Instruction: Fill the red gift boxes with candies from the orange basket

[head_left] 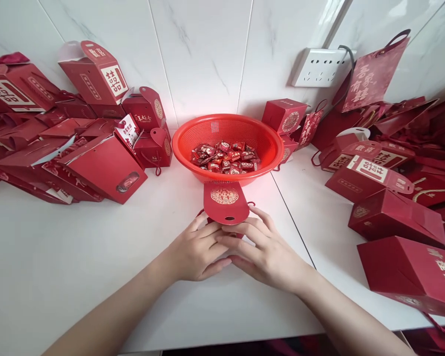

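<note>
Both my hands meet around a small red candy box [225, 202] on the white table, just in front of the basket. Its rounded top flap shows a gold round emblem and a small hole at the near edge. Dark red cord sticks out at both sides of the box. My left hand [198, 249] grips the left and front, fingers partly under the flap. My right hand [269, 247] curls around the right side, fingertips at the flap's near edge. My fingers and the flap hide most of the box's body. Behind it, wrapped candies [230, 159] lie in a red plastic basket [228, 123].
Several red boxes [104, 163] are piled on the left, more boxes [396, 217] on the right. Small boxes [285, 114] stand beside the basket against the tiled wall [207, 59]. A white socket panel [321, 67] is mounted at right. The table's [163, 316] front edge runs below my hands.
</note>
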{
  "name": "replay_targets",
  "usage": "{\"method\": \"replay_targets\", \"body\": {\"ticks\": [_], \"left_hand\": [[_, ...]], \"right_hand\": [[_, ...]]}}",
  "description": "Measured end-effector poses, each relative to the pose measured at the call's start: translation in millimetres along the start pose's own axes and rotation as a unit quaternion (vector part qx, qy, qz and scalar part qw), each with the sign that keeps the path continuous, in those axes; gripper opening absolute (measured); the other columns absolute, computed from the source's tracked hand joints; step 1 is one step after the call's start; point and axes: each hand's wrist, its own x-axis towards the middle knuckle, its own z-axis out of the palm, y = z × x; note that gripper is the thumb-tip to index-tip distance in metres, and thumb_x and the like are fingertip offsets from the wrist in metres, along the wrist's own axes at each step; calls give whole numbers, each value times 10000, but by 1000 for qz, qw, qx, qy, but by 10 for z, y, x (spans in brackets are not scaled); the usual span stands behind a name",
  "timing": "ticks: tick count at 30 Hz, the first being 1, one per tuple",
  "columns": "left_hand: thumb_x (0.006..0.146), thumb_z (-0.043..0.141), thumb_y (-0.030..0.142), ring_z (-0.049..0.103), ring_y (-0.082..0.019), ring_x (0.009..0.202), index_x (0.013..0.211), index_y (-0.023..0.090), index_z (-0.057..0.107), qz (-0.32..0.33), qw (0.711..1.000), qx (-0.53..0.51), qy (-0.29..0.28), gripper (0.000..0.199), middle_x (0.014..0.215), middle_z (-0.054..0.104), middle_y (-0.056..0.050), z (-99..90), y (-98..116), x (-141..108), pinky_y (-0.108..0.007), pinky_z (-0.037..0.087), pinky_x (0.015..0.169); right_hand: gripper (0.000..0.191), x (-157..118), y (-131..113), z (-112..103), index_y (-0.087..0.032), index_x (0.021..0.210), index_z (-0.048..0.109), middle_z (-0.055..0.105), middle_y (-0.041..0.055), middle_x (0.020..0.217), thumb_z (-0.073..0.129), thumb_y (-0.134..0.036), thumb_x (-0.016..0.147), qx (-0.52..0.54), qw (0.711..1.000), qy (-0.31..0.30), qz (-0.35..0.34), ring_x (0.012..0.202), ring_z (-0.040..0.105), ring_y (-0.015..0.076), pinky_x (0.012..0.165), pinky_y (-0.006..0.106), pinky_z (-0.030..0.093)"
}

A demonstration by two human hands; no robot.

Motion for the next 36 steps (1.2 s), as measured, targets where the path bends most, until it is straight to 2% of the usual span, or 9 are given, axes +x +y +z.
{"method": "replay_targets", "body": {"ticks": [3,7,11,14,18,23,28,31,36], "left_hand": [[930,514,244,645,-231,1031,1091,215,679,6,998,55,14,233,1124,736,-57,-12,11,1,-431,421,1008],[885,564,169,624,-204,782,950,200,683,-56,986,152,30,139,932,743,-43,7,63,38,-351,428,646],[848,538,120,639,-270,879,1091,185,668,-125,971,205,-3,283,1027,707,-102,49,46,60,-395,478,694],[787,515,66,641,-291,889,1237,161,616,-144,963,226,-2,471,1068,676,-138,54,14,38,-398,489,663],[837,488,32,635,-243,775,1178,150,636,-129,961,241,27,390,972,684,-108,33,37,21,-358,487,611],[920,431,28,608,-173,710,1133,164,624,-153,970,176,62,318,873,644,-55,25,60,27,-282,511,612],[865,536,-10,598,-127,712,1106,120,631,-83,970,173,148,290,888,579,-61,-23,-16,-11,-222,515,603],[807,551,-59,543,-81,639,1066,144,656,-80,963,159,204,346,889,536,-40,-87,-7,-23,-196,486,544],[763,540,-61,538,-67,639,1013,197,665,-97,962,16,254,380,870,503,-10,-214,76,15,-185,495,522]], "right_hand": [[373,-6,25,-20,-249,1315,574,660,73,1227,563,-163,952,-3,1000,24,-1,1177,580,213,1165,536,298],[361,4,16,-21,-230,1268,596,659,82,1203,571,-105,931,14,998,58,18,1164,568,224,1060,458,439],[280,14,24,31,-216,1195,626,637,107,1191,574,-125,935,16,995,71,65,1126,570,243,925,414,507],[235,8,42,60,-179,1189,614,639,78,942,564,-200,960,45,992,67,92,853,599,194,745,343,522],[321,-6,29,61,-169,1304,550,579,8,768,508,-266,1001,79,997,-3,11,658,530,155,620,295,467],[483,-26,-39,120,-191,1459,405,577,-4,770,494,-346,1010,94,992,-78,-27,658,508,167,643,296,470],[472,-30,-55,168,-152,1453,356,618,13,816,470,-301,1019,89,994,-53,-23,669,529,169,643,302,475],[440,-20,-42,143,-155,1422,383,632,18,827,472,-312,1020,64,997,-50,-16,672,552,172,640,309,478],[435,-19,-36,73,-191,1409,425,625,14,794,485,-366,1015,19,999,-29,5,662,565,176,607,307,468]]}}
